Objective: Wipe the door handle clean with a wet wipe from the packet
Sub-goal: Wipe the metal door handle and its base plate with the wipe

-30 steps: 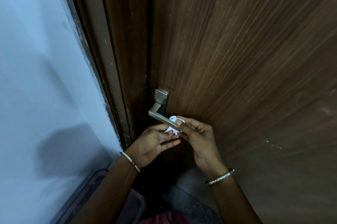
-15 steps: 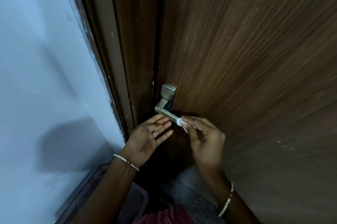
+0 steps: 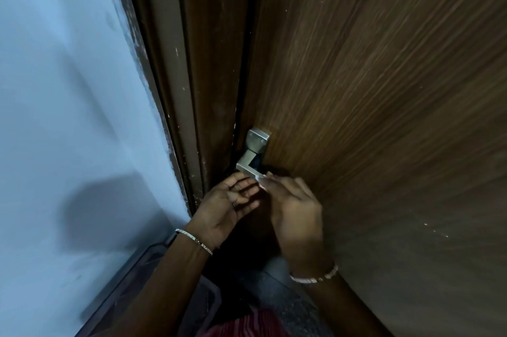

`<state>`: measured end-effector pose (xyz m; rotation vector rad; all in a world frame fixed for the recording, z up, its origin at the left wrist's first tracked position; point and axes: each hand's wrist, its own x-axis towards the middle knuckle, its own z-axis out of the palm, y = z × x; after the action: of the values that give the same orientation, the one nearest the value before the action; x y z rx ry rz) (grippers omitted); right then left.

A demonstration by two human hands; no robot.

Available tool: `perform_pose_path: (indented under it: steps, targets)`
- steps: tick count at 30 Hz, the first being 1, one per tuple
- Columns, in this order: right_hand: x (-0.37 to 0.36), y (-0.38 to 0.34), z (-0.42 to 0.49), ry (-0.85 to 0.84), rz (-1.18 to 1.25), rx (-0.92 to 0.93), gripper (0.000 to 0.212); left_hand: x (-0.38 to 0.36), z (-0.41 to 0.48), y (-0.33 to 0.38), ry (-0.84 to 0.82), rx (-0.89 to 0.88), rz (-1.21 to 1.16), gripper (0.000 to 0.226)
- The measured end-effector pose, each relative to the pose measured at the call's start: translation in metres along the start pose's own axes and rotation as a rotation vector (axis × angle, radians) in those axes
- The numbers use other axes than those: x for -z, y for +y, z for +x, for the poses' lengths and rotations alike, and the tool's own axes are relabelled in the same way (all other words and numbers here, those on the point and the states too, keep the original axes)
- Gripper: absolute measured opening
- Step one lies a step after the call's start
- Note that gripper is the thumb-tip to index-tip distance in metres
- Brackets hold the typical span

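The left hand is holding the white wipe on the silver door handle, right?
Not quite. The head view shows the right hand holding the white wipe on the silver door handle. The left hand is open beside it and holds nothing.

Single head-worn view, wide-angle. Faces forward and steeply down, close up against the door (image 3: 384, 117). Door handle (image 3: 253, 154) sits just below centre, wall (image 3: 68, 89) fills the left, floor (image 3: 279, 290) at bottom edge. Left hand (image 3: 227, 205) and right hand (image 3: 296, 210) near, low centre.

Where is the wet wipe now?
Centre of the head view: the wet wipe is pinched by the right hand against the door handle, beside the left hand.
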<state>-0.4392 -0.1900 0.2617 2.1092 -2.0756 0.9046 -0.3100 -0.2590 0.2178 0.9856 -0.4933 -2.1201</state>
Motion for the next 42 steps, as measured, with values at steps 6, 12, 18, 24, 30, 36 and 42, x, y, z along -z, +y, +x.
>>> perform_pose_path:
  steps: [6, 12, 18, 24, 30, 36, 42]
  targets:
    - [-0.005, 0.002, -0.004, 0.064, -0.013, 0.008, 0.032, -0.002, -0.003, -0.002, 0.050, -0.023, 0.038, 0.060]
    - [-0.026, -0.030, 0.032, -0.035, -0.057, 0.098, 0.036, -0.009, -0.009, 0.000, 0.049, -0.071, 0.109, 0.075]
    - [-0.001, 0.022, -0.014, 0.158, 0.180, -0.056, 0.031, -0.002, -0.015, 0.006, 0.099, -0.086, 0.227, 0.055]
    - [-0.005, 0.037, -0.024, 0.112, 1.375, -1.019, 0.017, -0.003, -0.028, 0.001, 0.309, -0.421, 0.677, 0.043]
    - [-0.031, 0.023, 0.010, -0.172, 1.971, -1.479, 0.023, -0.014, -0.043, -0.006, 0.535, -0.922, 1.135, 0.051]
    - [-0.051, 0.003, 0.035, -0.249, 2.190, -1.588, 0.028, -0.014, -0.046, -0.006, 0.553, -0.953, 1.296, 0.047]
    - [-0.048, 0.022, 0.017, -0.208, 2.232, -1.487, 0.031, -0.009, -0.040, -0.004, 0.534, -0.903, 1.393, 0.062]
